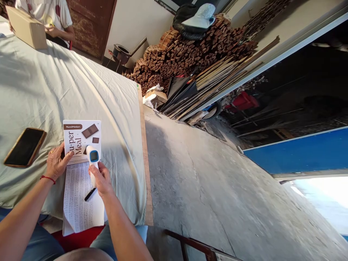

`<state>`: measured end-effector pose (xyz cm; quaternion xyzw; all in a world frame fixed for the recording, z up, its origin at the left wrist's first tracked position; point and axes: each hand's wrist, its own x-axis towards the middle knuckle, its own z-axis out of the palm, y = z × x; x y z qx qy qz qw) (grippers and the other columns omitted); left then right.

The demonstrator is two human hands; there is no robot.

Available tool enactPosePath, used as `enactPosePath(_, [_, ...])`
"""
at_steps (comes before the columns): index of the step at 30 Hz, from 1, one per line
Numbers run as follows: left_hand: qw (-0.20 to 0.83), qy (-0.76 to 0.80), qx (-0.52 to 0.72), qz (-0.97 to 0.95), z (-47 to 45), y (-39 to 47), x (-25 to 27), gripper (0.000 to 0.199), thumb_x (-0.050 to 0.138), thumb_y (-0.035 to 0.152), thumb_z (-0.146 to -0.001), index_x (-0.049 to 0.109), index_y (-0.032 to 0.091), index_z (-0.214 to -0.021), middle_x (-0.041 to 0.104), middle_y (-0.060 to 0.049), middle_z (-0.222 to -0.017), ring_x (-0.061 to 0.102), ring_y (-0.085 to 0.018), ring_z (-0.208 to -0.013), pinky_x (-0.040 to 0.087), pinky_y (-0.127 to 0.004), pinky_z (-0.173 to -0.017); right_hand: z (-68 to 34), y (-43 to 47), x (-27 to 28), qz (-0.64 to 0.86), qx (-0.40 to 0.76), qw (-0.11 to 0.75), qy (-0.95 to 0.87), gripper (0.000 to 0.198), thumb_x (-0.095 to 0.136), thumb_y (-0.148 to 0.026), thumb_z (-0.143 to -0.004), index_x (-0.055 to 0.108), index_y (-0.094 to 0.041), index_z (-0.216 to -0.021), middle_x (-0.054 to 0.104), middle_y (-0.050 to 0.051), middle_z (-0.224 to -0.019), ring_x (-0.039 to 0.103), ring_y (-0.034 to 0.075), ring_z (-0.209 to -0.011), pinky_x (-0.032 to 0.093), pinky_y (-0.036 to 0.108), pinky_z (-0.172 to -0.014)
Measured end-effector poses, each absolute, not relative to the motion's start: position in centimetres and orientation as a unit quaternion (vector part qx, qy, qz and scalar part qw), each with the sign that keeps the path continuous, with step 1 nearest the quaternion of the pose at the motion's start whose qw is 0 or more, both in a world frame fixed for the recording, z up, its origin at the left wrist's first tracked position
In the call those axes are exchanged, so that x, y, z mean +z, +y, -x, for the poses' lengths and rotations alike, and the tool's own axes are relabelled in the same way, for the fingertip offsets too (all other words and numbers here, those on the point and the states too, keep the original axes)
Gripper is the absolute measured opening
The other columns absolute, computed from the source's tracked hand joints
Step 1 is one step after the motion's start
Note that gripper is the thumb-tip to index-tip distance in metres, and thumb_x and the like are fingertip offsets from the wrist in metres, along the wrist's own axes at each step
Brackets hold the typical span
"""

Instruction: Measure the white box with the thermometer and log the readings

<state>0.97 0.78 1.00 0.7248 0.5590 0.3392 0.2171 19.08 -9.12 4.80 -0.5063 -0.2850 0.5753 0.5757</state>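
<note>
In my right hand (101, 177) is a white infrared thermometer (94, 170) with a blue-rimmed screen; its head overlaps the lower right of a white "NutriMotion" box (94, 127). Whether it touches the box I cannot tell. My left hand (56, 159) grips the box's lower left edge, thumb on the printed face and fingers at the side. Below the box lie sheets of handwritten paper (78, 203), hanging over the table's near edge. On them rests a black pen (90, 194), close under my right hand. A phone (25, 147) with a dark screen lies left of my left hand.
A pale cloth covers the table (114, 98). At its far left stands a cardboard box (28, 29), with another person (58, 21) behind it. Stacked firewood (174, 54) and long sticks (214, 83) line the wall. Concrete floor (190, 174) lies right; a brown metal frame (198, 246) stands nearby.
</note>
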Motion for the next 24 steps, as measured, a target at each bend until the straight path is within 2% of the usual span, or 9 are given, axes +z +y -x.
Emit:
enactPosePath(12, [0.223, 0.568, 0.322, -0.724, -1.0, 0.7, 1.2, 0.063, 0.039, 0.063, -0.090, 0.065, 0.018, -0.125, 0.073, -0.009, -0.094, 0.066, -0.032, -0.095, 0.046, -0.047, -0.098, -18.8, -9.2, 4.5, 0.501, 0.572, 0.583, -0.286, 0.050, 0.078, -0.068, -0.068, 0.057, -0.023, -0.068, 0.052, -0.004, -0.060, 0.043, 0.012, -0.056, 0.038, 0.027, -0.057])
enactPosePath(16, [0.226, 0.574, 0.311, -0.723, -0.8, 0.8, 0.8, 0.067, 0.046, 0.069, -0.086, 0.063, 0.019, -0.127, 0.074, -0.010, -0.102, 0.067, -0.033, -0.101, 0.046, -0.049, -0.101, -18.7, -9.0, 4.4, 0.499, 0.579, 0.584, -0.273, 0.049, 0.080, -0.066, -0.067, 0.058, -0.023, -0.067, 0.051, -0.004, -0.059, 0.043, 0.011, -0.055, 0.035, 0.027, -0.055])
enactPosePath(20, [0.227, 0.551, 0.308, -0.742, -0.6, 1.0, 0.6, 0.078, 0.060, 0.071, -0.079, 0.055, 0.020, -0.137, 0.074, -0.012, -0.113, 0.067, -0.037, -0.110, 0.046, -0.052, -0.103, -18.9, -9.1, 5.0, 0.482, 0.596, 0.591, -0.251, 0.047, 0.080, -0.066, -0.066, 0.061, -0.022, -0.070, 0.055, -0.001, -0.062, 0.044, 0.012, -0.055, 0.035, 0.027, -0.053])
enactPosePath(24, [0.228, 0.541, 0.319, -0.744, -0.6, 0.8, 0.5, 0.087, 0.064, 0.067, -0.081, 0.039, 0.019, -0.151, 0.072, -0.014, -0.120, 0.067, -0.037, -0.114, 0.046, -0.055, -0.104, -19.5, -10.0, 5.8, 0.455, 0.621, 0.597, -0.225, 0.049, 0.083, -0.065, -0.063, 0.067, -0.020, -0.077, 0.058, 0.000, -0.067, 0.048, 0.012, -0.058, 0.037, 0.027, -0.055])
